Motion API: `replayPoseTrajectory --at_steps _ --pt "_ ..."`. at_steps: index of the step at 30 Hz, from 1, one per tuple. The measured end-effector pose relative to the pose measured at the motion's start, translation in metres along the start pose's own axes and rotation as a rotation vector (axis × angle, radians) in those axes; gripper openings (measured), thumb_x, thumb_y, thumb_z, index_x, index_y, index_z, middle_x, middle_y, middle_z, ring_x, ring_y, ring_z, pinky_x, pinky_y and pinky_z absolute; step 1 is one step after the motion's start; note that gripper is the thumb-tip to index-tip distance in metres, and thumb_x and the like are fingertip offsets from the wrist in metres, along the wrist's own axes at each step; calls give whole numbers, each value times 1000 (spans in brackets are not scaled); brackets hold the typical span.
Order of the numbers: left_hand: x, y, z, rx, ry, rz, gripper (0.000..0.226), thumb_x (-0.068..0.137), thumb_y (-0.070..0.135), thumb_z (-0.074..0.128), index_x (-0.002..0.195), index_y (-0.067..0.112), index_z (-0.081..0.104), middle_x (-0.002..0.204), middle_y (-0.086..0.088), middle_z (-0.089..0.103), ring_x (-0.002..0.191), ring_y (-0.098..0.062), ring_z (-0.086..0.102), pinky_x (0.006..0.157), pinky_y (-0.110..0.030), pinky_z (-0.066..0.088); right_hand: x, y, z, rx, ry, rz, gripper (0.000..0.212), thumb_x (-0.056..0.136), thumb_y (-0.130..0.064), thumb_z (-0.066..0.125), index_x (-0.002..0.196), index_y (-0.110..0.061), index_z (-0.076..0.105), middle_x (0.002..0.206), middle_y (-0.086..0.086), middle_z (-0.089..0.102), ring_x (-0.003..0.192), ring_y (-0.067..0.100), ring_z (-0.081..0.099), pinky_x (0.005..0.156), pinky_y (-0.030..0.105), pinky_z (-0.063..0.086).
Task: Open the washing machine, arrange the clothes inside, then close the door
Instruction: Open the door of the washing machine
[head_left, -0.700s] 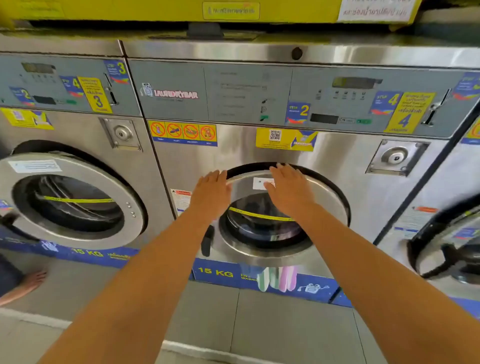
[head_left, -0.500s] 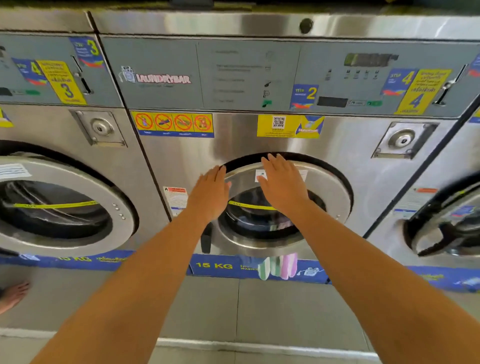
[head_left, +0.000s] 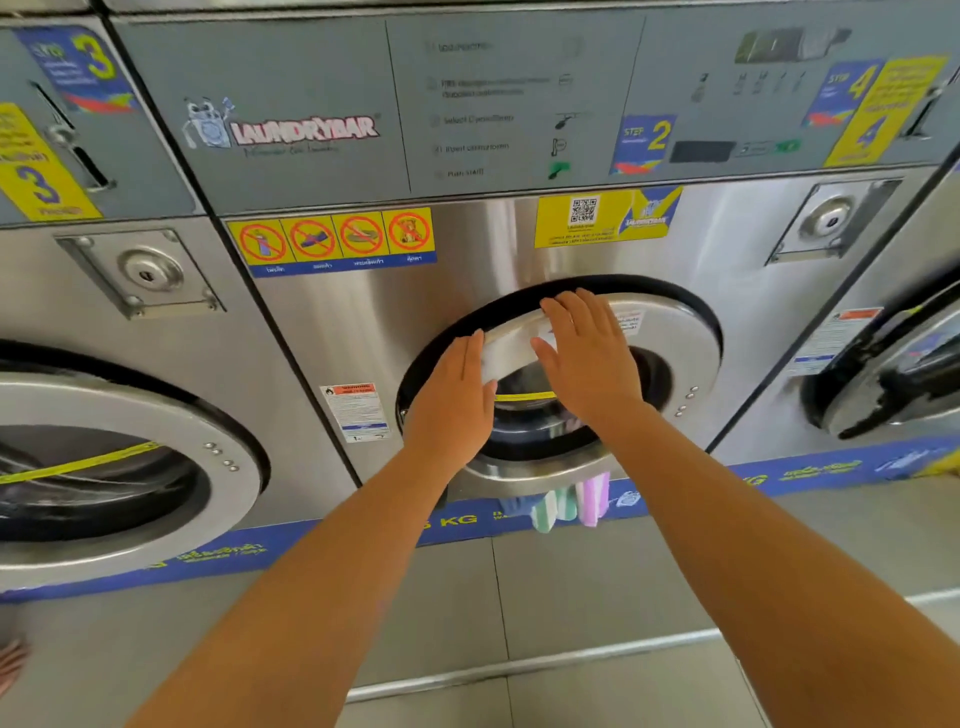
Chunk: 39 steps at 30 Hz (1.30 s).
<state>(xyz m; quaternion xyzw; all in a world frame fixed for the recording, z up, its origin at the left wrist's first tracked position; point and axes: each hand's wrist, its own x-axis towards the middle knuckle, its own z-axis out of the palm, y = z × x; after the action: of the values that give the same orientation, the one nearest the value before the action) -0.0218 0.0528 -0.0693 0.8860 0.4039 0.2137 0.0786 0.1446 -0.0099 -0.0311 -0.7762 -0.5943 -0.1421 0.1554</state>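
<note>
The middle steel washing machine (head_left: 467, 322) has a round metal door (head_left: 670, 343) with a dark glass window. The door sits nearly flush in its black seal. My left hand (head_left: 452, 400) lies flat on the door's left rim, fingers together. My right hand (head_left: 587, 358) presses flat on the upper part of the door, fingers spread. Neither hand holds anything. Striped green and pink cloth (head_left: 571, 499) hangs out below the door's bottom edge. Dark clothes show dimly behind the glass.
A second machine (head_left: 119, 467) stands to the left with its round door shut. A third machine (head_left: 893, 374) on the right has its door ajar. Grey tiled floor (head_left: 571, 597) runs in front. A bare foot (head_left: 10, 660) shows at the lower left edge.
The camera has come closer and lower to the middle machine. Both hands stay flat on the door, which now sits closer into its seal.
</note>
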Motion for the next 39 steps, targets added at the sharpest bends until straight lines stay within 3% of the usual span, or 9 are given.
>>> replayPoseTrajectory --at_steps 4,11,14,18,25,28,31,35,39 --pt "-7 0 -4 -44 34 34 58 99 34 44 149 15 23 148 -6 40 134 -22 43 103 -31 45 -8 -8 -1 59 42 55 52 99 -39 32 135 -5 50 139 16 51 136 35 39 115 48 31" --pt "-28 -8 -3 -125 -13 139 57 98 42 36 149 22 20 149 -3 38 133 -24 45 93 -38 56 -32 -4 -6 112 134 41 35 101 -29 43 126 -8 56 131 12 56 130 31 45 113 46 33" --pt "-30 -2 -8 -129 -19 205 59 98 48 20 150 21 22 152 -2 36 138 -21 39 102 -38 49 -49 4 -9 128 138 21 32 102 -26 43 126 -10 55 132 9 55 132 28 42 115 44 31" --pt "-44 22 -11 -195 -74 295 52 102 36 25 152 20 20 156 -1 31 144 -18 27 115 -34 30 -75 13 -18 181 149 20 32 102 -27 41 126 -11 55 135 7 54 137 26 37 117 41 29" --pt "-89 72 5 -341 -154 283 56 101 41 28 152 28 8 146 -3 44 127 -20 51 101 -43 49 -119 37 -37 294 104 28 42 103 -33 27 131 -13 52 145 3 46 145 19 26 118 38 28" --pt "-109 101 -3 -414 -152 336 61 100 25 43 150 22 7 142 -9 47 120 -20 55 103 -35 46 -143 44 -44 355 102 69 44 105 -30 27 141 -15 45 154 -1 35 147 13 19 119 35 25" --pt "-120 122 -11 -446 -90 450 63 97 15 51 146 21 12 148 -18 38 130 -21 41 106 -32 35 -170 50 -54 440 53 148 48 105 -34 25 150 -21 31 159 -6 24 147 11 19 119 34 24" --pt "-115 125 0 -203 -162 570 60 101 43 25 152 18 9 162 -3 12 150 -14 8 121 -31 12 -205 55 -72 499 58 193 46 106 -31 28 151 -20 28 157 -3 29 144 12 27 119 36 27" --pt "-116 144 3 -118 -140 614 55 102 36 24 152 17 16 161 4 11 150 -16 6 122 -33 10 -241 60 -82 531 43 315 53 102 -42 27 151 -23 24 157 -4 30 143 14 30 117 34 28"
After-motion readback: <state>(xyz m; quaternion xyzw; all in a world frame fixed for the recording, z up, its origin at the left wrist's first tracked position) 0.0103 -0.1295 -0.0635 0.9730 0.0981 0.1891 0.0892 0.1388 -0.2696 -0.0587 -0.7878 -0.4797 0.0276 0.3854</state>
